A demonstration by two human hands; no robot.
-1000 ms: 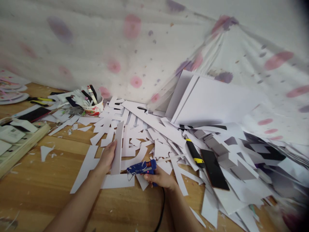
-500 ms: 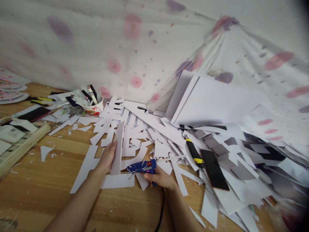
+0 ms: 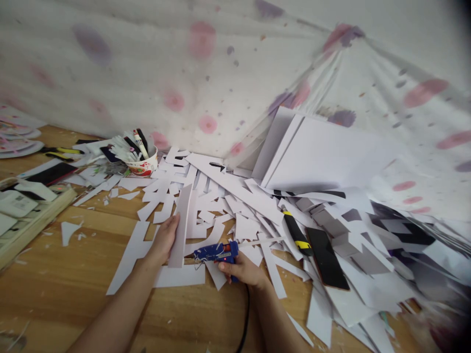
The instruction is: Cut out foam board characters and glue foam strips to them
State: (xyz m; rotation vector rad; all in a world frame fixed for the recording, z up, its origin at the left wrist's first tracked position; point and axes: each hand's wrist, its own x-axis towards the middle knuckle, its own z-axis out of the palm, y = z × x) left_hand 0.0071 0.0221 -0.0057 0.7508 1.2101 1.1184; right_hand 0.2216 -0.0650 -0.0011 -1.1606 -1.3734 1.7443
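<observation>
Both hands barely shift: our left hand [image 3: 164,239] still steadies the white strip [image 3: 181,226] upright, while our right hand [image 3: 243,270] grips the blue glue gun [image 3: 216,252], its nozzle slightly nearer the strip's base.

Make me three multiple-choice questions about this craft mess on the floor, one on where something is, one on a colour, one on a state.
1. Where is the cup of pens?
A. far left of the paper pile, near the cloth
B. beside the black phone
C. in the left hand

2. What colour is the glue gun?
A. yellow
B. blue
C. white

3. What is the left hand doing?
A. lying flat on bare floor
B. gripping the cord
C. holding a long white strip

Answers: 1 A, it stands at the pile's far left edge by the cloth. 2 B, its body in the right hand is blue. 3 C, the fingers close on the strip's edge.
</observation>
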